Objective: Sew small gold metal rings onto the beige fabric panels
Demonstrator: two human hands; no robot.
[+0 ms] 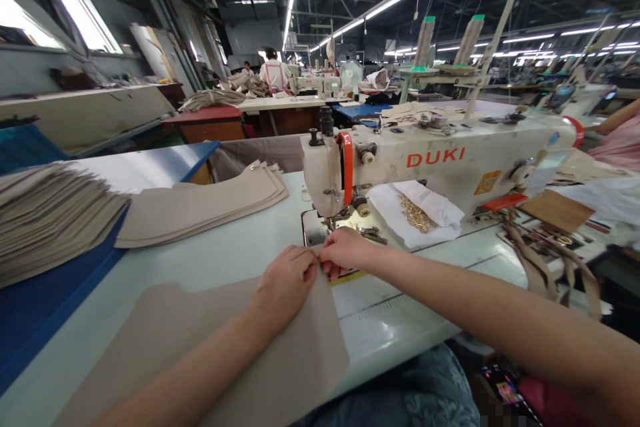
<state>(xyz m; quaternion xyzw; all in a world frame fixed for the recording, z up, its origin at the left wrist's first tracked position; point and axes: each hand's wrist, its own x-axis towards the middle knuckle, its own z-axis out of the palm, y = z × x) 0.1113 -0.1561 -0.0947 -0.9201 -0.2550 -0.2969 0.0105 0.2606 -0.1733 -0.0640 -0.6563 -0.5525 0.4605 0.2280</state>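
A large beige fabric panel [300,353] lies flat on the pale sewing table [395,353], its upper corner close under the needle area of a white sewing machine [385,153]. My left hand [287,283] rests on that corner with curled fingers, pinching the panel's edge. Right beside it, my right hand [347,250] has its fingers closed on the same edge, just in front of the presser foot. The fingertips of both hands nearly meet. Whatever small piece may lie between the right fingers is hidden.
Behind the hands lies a stack of cut beige panels [205,207]; a taller stack [50,213] stands at far left. White paper with small gold metal parts [417,213] sits under the machine arm. Fabric straps [533,257] hang at right. People work farther back.
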